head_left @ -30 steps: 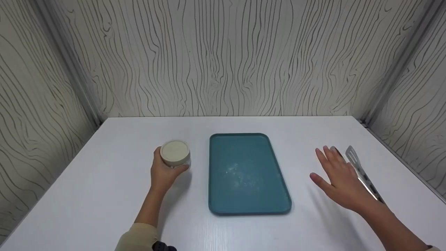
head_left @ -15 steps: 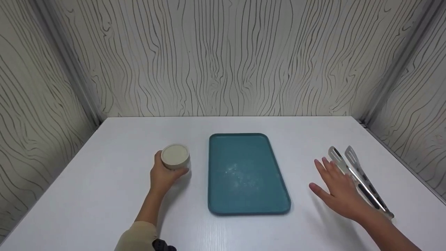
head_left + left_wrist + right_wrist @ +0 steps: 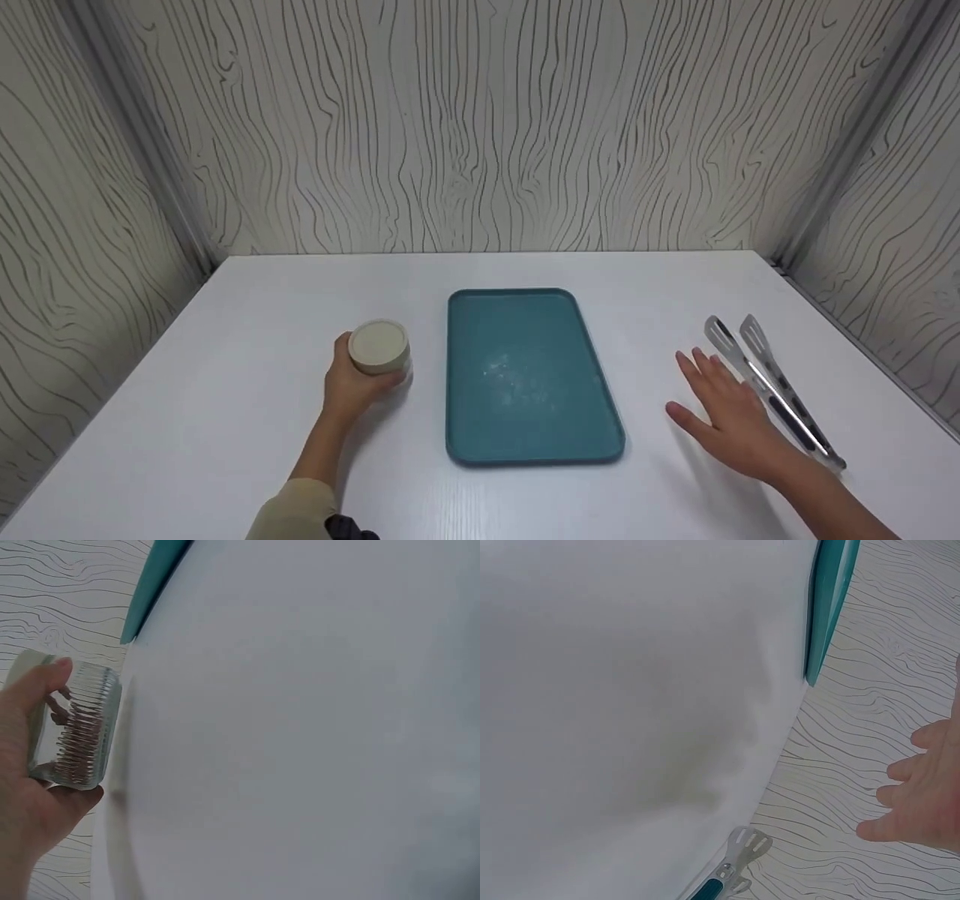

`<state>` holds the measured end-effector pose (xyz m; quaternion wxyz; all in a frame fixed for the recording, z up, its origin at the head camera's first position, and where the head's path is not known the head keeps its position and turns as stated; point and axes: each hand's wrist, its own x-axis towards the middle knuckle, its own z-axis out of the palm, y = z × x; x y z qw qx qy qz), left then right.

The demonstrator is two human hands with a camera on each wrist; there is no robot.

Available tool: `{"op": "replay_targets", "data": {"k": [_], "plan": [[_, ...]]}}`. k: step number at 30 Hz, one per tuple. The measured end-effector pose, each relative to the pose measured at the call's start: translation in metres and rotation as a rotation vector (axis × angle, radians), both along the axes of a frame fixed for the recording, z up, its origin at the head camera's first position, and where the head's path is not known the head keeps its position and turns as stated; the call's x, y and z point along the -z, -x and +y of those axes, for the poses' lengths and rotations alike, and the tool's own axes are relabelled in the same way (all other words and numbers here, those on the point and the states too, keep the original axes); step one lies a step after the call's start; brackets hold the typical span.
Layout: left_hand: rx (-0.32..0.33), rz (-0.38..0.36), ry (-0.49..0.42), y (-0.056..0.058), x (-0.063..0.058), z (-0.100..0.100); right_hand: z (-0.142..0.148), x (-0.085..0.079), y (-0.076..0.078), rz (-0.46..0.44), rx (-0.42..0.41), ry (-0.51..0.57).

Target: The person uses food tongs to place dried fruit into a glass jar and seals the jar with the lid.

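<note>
In the head view my left hand (image 3: 352, 385) grips a jar with a round cream lid (image 3: 379, 345), to the left of the teal tray (image 3: 532, 375). The left wrist view shows the jar's clear ribbed side (image 3: 82, 724), with something brown inside and my thumb and fingers curled around it. Whether its base touches the table, I cannot tell. My right hand (image 3: 731, 427) is spread over the table with straight fingers, holding nothing. Just beyond it lie metal tongs (image 3: 780, 394) with slotted ends and dark grips, partly behind the hand.
The white table (image 3: 225, 397) has a patterned panel (image 3: 465, 127) along its back edge and more panels at both sides. The tray lies flat near the middle, between my hands, with pale marks on its surface.
My left hand has lowered the jar a little toward the table. My right hand has dropped slightly toward me, so more of the tongs shows.
</note>
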<state>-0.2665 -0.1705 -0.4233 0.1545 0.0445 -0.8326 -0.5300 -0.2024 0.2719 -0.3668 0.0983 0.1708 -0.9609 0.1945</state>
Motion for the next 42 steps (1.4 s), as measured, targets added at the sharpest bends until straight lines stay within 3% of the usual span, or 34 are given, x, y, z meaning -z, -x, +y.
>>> {"op": "replay_targets", "data": {"k": [9,21,27,32,36,42], "plan": [[-0.011,-0.022,0.015,0.001,0.004,-0.001,0.001,0.002,-0.002,-0.035,0.009,0.007],[0.005,-0.058,-0.042,-0.003,0.002,-0.004,0.001,0.001,0.003,-0.018,-0.009,0.001],[-0.003,-0.049,0.002,-0.003,0.003,-0.004,-0.004,-0.001,0.007,-0.015,-0.017,-0.003],[-0.016,-0.051,0.034,-0.005,-0.003,-0.001,-0.006,-0.001,0.008,-0.007,-0.020,-0.005],[-0.076,-0.015,0.127,-0.007,-0.017,0.004,-0.008,-0.002,0.011,-0.002,-0.019,-0.015],[-0.129,0.113,0.456,-0.018,-0.048,0.015,-0.014,-0.006,0.015,0.014,-0.023,-0.027]]}}
